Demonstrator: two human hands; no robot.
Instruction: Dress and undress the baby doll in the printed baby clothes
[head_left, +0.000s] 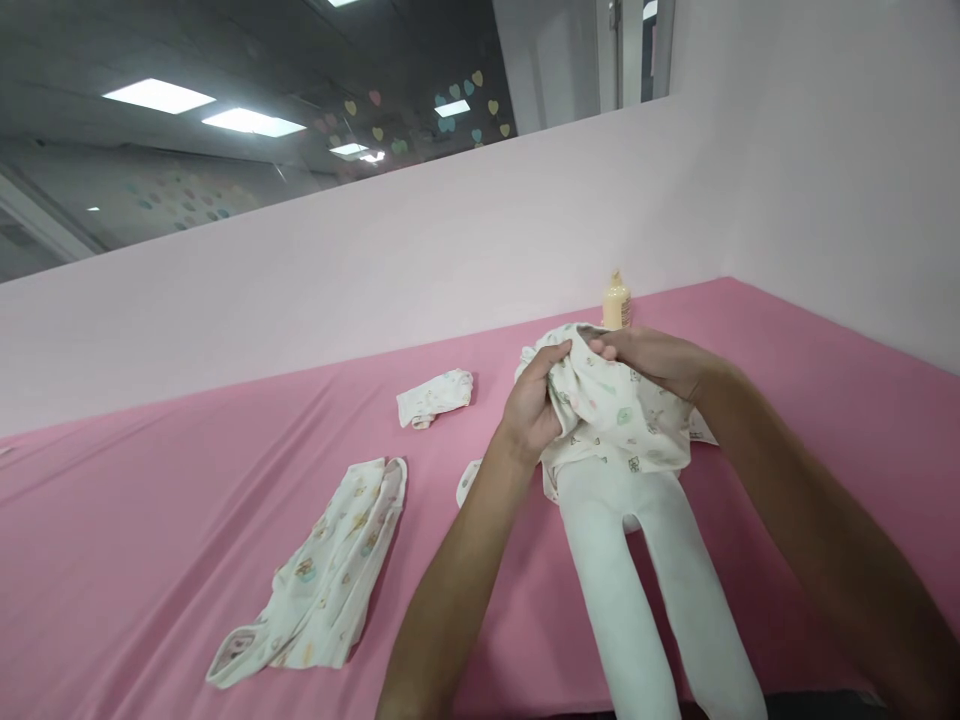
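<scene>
A white child-size mannequin [630, 560] lies on the pink cloth with its legs toward me. A cream baby shirt [619, 415] with small green and brown prints covers its upper body; the head and arms are hidden. My left hand [536, 400] is closed on the shirt's left side, thumb on top near the upper opening, fabric bunched beside it. My right hand [660, 360] lies across the top of the shirt, palm down, its fingertips curled at the opening's edge. Part of its grip is hidden by the hand itself.
A printed baby garment [337, 570] lies lengthwise at the left. A small folded cloth [435, 397] lies farther back, and a pale yellow pump bottle [616, 302] stands near the wall. The pink cloth [187, 480] has creases. A window [262, 130] is above the low wall.
</scene>
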